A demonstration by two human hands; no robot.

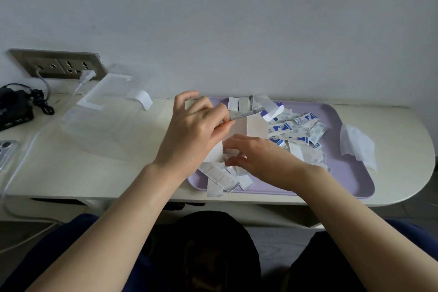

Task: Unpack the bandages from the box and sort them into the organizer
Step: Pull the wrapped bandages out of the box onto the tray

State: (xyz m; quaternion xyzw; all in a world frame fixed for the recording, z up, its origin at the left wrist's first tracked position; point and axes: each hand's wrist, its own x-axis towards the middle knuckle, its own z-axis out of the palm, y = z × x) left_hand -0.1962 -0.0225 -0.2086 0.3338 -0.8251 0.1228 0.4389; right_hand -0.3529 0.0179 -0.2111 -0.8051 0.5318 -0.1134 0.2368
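Forearms reach in from the lap. Left hand (194,130) pinches a bandage strip (241,115) over the box (254,127) on the purple tray (343,173) — right hand (260,156) curls round bandages (231,151) at the box's near end. Unpacking step — next, likely carry them left to the clear organizer (94,123).

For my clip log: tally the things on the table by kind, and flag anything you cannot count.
Purple tray: 1
Bandage box: 1
Clear organizer: 1
White tissue: 1
Phone: 1
Black device with cables: 1
Loose bandages: overlapping pile, cannot count
Total without bandages: 6
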